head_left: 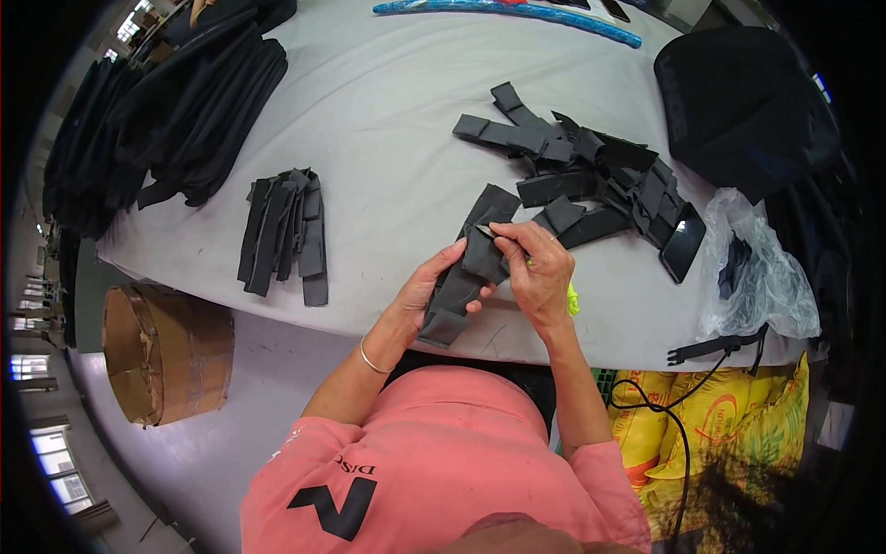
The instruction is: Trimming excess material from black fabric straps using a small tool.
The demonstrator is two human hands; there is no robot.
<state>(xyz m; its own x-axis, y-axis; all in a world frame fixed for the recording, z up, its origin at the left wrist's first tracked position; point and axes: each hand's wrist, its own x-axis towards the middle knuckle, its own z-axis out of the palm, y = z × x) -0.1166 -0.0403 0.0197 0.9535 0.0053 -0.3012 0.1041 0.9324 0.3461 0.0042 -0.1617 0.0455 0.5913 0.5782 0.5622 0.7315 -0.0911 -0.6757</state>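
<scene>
Over the near edge of the table, my left hand (426, 288) is closed round a dark grey fabric strip (472, 254) with sewn, folded sections. The strip slants from the table down toward my body. My right hand (537, 270) is closed on a small tool with a bright yellow-green end (572, 299), mostly hidden in the palm. A pale pointed tip (485, 230) shows by its fingertips, against the strip. To the right, beyond my right hand, lies a loose heap of similar grey strips (591, 166).
A neater stack of strips (286, 231) lies left. A black phone (683, 244), a clear plastic bag (752, 277) and a buckled strap (715, 348) sit right. Piled black fabric (198, 102) and a blue wrapped roll (508, 9) lie farther back. A cardboard box (185, 351) and yellow sacks (711, 415) stand below.
</scene>
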